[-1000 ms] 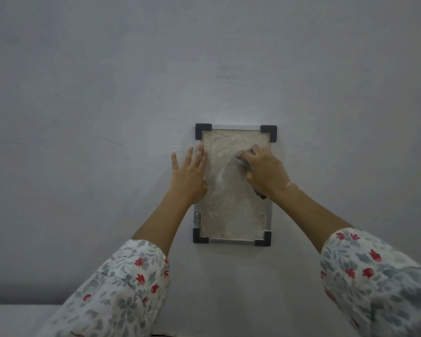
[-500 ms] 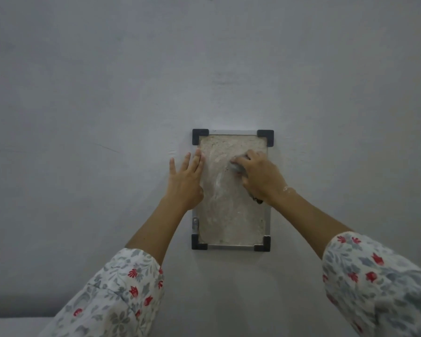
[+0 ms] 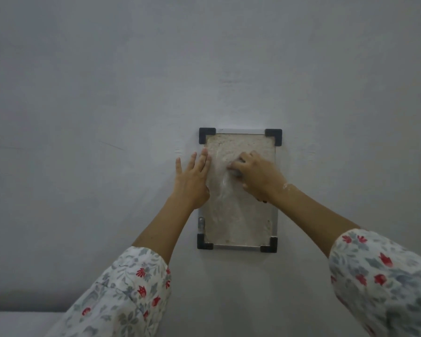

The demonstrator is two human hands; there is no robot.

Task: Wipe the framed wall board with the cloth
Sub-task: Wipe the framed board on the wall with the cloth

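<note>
A small framed wall board (image 3: 238,215) hangs on the wall, with a silver rim, black corner caps and a smeared, dusty beige face. My right hand (image 3: 258,176) presses on the board's upper middle, fingers curled over a small grey cloth (image 3: 236,170) of which only an edge shows under the fingertips. My left hand (image 3: 192,181) lies flat with fingers apart on the board's left rim and the wall beside it. Both hands hide parts of the board.
The plain pale grey wall (image 3: 107,93) fills the view around the board. A small metal fitting (image 3: 201,222) sits on the frame's lower left side. A light ledge or surface (image 3: 15,322) shows at the bottom left.
My right hand has slid left and slightly down across the board with the cloth. My left hand has stayed flat on the left rim. The view has shifted a little.
</note>
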